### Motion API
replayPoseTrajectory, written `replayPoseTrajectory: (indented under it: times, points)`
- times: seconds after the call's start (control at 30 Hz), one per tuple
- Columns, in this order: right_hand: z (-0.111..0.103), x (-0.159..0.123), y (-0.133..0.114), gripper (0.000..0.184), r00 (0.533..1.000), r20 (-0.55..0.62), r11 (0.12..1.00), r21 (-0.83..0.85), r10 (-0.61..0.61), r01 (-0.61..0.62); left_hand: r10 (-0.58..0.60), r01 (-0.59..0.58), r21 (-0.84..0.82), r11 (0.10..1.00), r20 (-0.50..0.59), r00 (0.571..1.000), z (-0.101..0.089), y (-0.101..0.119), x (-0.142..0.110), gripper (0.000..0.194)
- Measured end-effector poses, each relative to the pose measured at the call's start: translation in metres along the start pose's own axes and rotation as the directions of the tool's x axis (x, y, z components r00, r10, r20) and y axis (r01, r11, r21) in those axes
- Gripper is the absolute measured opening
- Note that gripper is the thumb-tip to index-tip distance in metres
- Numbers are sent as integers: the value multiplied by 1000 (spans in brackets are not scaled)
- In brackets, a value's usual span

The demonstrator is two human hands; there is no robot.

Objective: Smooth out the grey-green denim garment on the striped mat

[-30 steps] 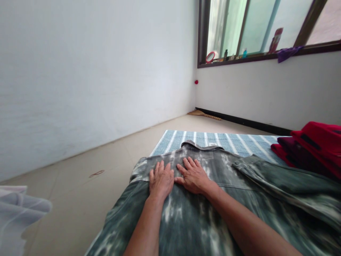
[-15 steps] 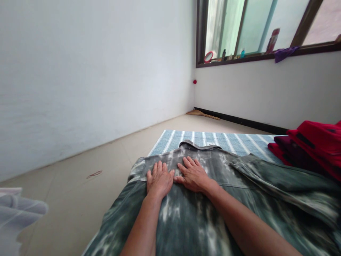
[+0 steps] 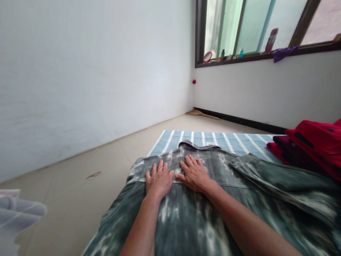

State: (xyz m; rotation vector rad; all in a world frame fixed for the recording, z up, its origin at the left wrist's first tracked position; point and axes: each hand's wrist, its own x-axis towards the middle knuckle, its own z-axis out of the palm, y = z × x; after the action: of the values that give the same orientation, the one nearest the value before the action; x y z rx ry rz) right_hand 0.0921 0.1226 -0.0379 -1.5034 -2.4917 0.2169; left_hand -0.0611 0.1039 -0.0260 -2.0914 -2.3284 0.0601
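A grey-green tie-dyed denim jacket (image 3: 202, 213) lies spread out with its collar (image 3: 198, 145) away from me, on a blue-and-white striped mat (image 3: 210, 140). My left hand (image 3: 159, 180) presses flat on the jacket's upper back, fingers spread. Close beside it, my right hand (image 3: 194, 175) rests the same way, gripping nothing. One jacket sleeve (image 3: 277, 181) lies folded across toward the right. The jacket hides the nearer part of the mat.
Folded red and maroon clothes (image 3: 306, 149) are piled on the mat's right end. White cloth (image 3: 16, 213) sits at the lower left on the tiled floor (image 3: 80, 199). A white wall (image 3: 93, 78) rises on the left, and a window sill (image 3: 239, 58) holds several small items.
My left hand has shifted slightly left, a little further from my right hand. The whole view has drifted slightly, and the jacket stays in place.
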Motion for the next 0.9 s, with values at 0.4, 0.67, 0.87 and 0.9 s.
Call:
replayPoseTrajectory:
  times: [0.4, 0.67, 0.87, 0.9]
  points:
    - [3, 6, -16, 52, 964, -90, 963, 82, -250, 257, 16, -16, -13, 1000, 56, 998, -5, -1, -1, 53]
    - [5, 4, -9, 63, 976, -79, 978, 18, -204, 206, 18, -17, -43, 999, 31, 999, -6, 0, -1, 51]
    - [6, 6, -7, 64, 982, -102, 987, -34, -157, 155, -15, -1, -157, 988, -106, 994, 4, -4, 2, 44]
    - [6, 6, -7, 64, 983, -107, 988, -39, -152, 149, -17, -5, -164, 987, -128, 992, 6, -5, 3, 43]
